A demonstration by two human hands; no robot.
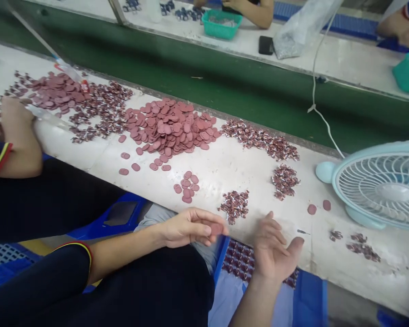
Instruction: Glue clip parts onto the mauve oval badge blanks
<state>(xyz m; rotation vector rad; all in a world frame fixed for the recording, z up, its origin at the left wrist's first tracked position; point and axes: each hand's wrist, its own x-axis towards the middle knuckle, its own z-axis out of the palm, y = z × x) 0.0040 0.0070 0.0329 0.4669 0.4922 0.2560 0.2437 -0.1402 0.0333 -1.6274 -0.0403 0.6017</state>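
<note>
Between the thumb and fingers of my left hand (191,228) is a reddish oval disc (216,228), held just over the table's front edge. My right hand (272,250) is turned partly palm up with its fingers apart and nothing visible in it. A small heap of dark red and silver parts (234,205) lies between the two hands, apart from both. Several loose oval discs (187,186) are spread beyond my left hand, in front of a large pile of such discs (172,127). A thin dark pointed tool (302,232) rests right of my right hand.
A light blue fan (393,186) stands at the right. More small parts (284,181) lie in heaps along the table (245,168). Below the edge, a blue crate (310,295) holds rows of parts. A co-worker's hand (15,113) works at the left. Opposite stands a green basket (221,25).
</note>
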